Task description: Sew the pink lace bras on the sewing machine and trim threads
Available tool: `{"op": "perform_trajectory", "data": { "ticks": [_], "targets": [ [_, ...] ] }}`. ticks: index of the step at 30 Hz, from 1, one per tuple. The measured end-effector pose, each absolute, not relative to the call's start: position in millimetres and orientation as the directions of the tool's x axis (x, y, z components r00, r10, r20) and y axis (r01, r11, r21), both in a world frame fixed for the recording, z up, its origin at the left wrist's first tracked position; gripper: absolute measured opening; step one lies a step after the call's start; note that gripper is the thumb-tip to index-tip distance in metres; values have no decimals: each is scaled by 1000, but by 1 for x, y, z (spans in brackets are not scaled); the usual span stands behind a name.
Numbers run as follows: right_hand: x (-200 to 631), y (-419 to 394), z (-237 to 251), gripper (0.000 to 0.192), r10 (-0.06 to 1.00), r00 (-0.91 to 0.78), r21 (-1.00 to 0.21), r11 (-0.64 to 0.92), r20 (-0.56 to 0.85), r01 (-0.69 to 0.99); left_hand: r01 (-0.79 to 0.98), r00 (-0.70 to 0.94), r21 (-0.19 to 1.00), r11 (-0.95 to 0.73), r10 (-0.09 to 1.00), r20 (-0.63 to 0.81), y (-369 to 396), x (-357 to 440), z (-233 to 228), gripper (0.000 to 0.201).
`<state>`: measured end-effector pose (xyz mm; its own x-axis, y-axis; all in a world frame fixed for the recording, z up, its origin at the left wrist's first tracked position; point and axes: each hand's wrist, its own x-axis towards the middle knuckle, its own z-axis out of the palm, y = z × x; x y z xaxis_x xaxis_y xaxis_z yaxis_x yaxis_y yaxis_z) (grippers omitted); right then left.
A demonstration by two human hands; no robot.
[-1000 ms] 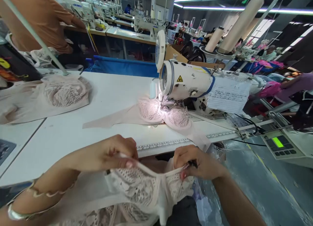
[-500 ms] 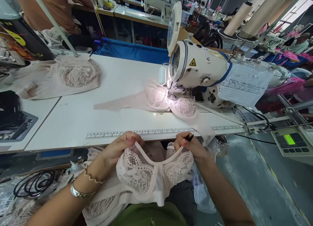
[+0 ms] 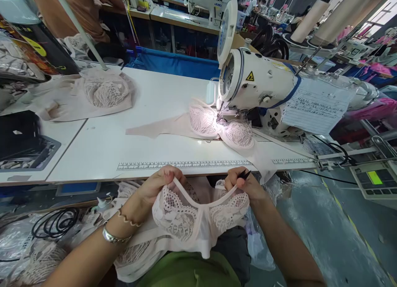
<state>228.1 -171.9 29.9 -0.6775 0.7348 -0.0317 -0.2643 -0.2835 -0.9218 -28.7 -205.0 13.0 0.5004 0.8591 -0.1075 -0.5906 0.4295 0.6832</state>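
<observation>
A pale pink lace bra (image 3: pixel 182 214) is stretched between my two hands, over my lap and just below the table edge. My left hand (image 3: pixel 164 181) pinches the upper edge of its left cup. At the other cup's top edge, my right hand (image 3: pixel 243 185) has its fingers closed on the fabric. A small black pointed tool (image 3: pixel 245 174), perhaps thread snips, also sticks out of the right hand. Beyond them a second bra (image 3: pixel 203 120) lies on the table, its middle under the needle area of the lit sewing machine (image 3: pixel 254 78).
A printed ruler (image 3: pixel 173 165) runs along the front of the white table (image 3: pixel 93 150). More bra pieces (image 3: pixel 105 90) lie at the left, near a black tray (image 3: pixel 46 154). A control box (image 3: pixel 375 179) stands at right. Another person (image 3: pixel 71 14) sits beyond the table.
The view has shifted slightly, so the table and machine appear a little further right. Both hands keep their hold on the bra, which is barely changed in pose.
</observation>
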Motion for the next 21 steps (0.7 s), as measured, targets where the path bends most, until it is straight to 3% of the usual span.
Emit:
{"op": "perform_trajectory", "data": {
  "ticks": [7,11,14,17,21],
  "targets": [
    [228,-174,30,59,733,-680,-934,-246,-5,-258,-591,492,678,437,861,-126,-207,-28,14,60],
    [235,-167,34,60,728,-684,-968,-151,28,-201,-568,503,684,457,851,-151,-206,-28,20,59],
    [241,-159,42,59,691,-721,-996,88,55,8,-542,517,697,469,840,-163,-203,-25,27,58],
    [234,-158,54,52,595,-799,-909,379,94,176,-507,553,716,481,818,-158,-198,-17,32,60],
    [218,-170,75,37,377,-918,-824,554,122,118,-466,599,745,478,790,-132,-187,-2,38,61]
  ]
}}
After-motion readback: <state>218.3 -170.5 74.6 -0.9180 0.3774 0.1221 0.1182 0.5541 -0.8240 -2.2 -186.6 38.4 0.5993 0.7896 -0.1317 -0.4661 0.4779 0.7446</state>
